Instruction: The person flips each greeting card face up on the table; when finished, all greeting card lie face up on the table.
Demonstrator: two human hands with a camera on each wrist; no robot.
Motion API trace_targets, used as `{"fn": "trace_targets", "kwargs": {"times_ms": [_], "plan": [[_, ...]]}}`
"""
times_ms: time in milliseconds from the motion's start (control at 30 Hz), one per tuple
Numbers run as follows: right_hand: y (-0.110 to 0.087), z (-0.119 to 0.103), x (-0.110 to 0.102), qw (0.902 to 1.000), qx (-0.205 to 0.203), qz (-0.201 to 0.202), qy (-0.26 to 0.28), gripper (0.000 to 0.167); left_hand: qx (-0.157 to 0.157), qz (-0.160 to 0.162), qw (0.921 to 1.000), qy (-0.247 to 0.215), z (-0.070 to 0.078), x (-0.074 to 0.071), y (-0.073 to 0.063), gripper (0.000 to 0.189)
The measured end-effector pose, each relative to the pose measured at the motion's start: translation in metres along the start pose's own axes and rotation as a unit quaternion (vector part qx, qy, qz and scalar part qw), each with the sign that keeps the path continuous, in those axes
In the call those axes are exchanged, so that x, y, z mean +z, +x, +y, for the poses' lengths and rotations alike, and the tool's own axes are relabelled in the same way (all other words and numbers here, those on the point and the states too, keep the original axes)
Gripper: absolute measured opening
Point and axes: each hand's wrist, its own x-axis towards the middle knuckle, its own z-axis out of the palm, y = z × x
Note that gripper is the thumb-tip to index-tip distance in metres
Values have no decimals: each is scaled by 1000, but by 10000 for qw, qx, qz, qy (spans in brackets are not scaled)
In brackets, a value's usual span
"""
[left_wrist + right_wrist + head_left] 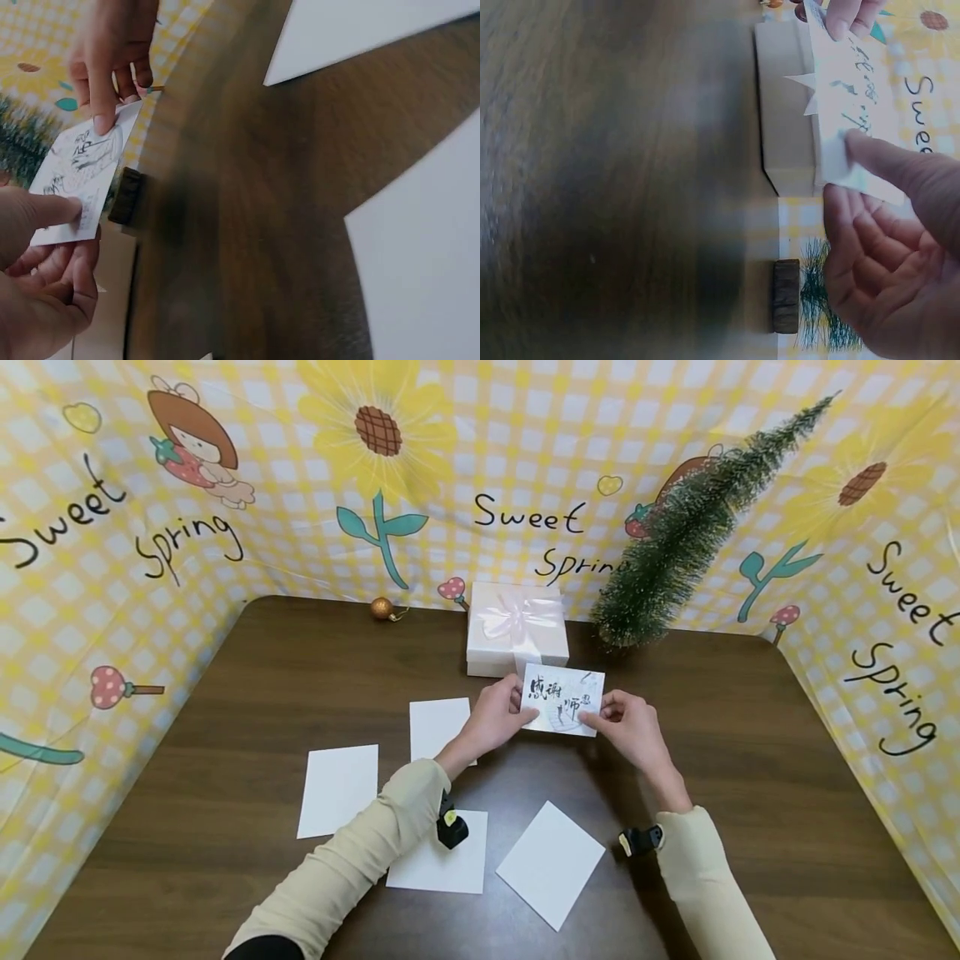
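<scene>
A greeting card (562,697) with black brush-style characters is held up between both hands, just in front of the gift box (517,618). My left hand (497,714) pinches its left edge, thumb on the printed face and the other fingers behind. At the right edge my right hand (633,731) pinches it the same way. The wrist views show both thumbs lying on the front of the card (82,161). The white box has a pale pink ribbon bow on its lid, and the card covers its lower right corner.
Several blank white cards lie on the brown table, among them one by the left forearm (339,789) and a tilted one (551,864) at the front. A small green tree (675,535) stands at the back right. Left of the box sits an orange-gold bauble (382,608). A patterned cloth surrounds the table.
</scene>
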Motion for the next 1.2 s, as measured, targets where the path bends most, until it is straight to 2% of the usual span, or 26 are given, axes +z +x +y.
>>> {"fn": "trace_targets", "kwargs": {"times_ms": [200,333,500,600,733,833,933,1200], "plan": [[0,0,4,9969,385,-465,-501,30,-193,-29,9976,665,-5,10,-2,23],[-1,-2,8,9919,694,-751,-758,31,-465,-60,9948,900,-10,15,-4,37],[-2,-2,12,9882,842,-846,-964,31,-749,-108,9906,1136,-10,20,-4,52],[-2,-2,12,9863,892,-892,-1062,31,-554,-172,9877,1450,-11,22,-5,48],[-3,0,10,9828,995,-1016,-1174,31,54,-338,9804,1942,-12,23,-6,25],[-4,1,9,9820,987,-1053,-1222,31,398,-429,9726,2248,-11,23,-5,23],[-3,0,9,9824,948,-1039,-1231,32,472,-459,9647,2551,-8,21,-3,26],[-6,0,12,9798,1057,-1069,-1317,32,335,-731,9460,3139,-5,22,-3,26]]}}
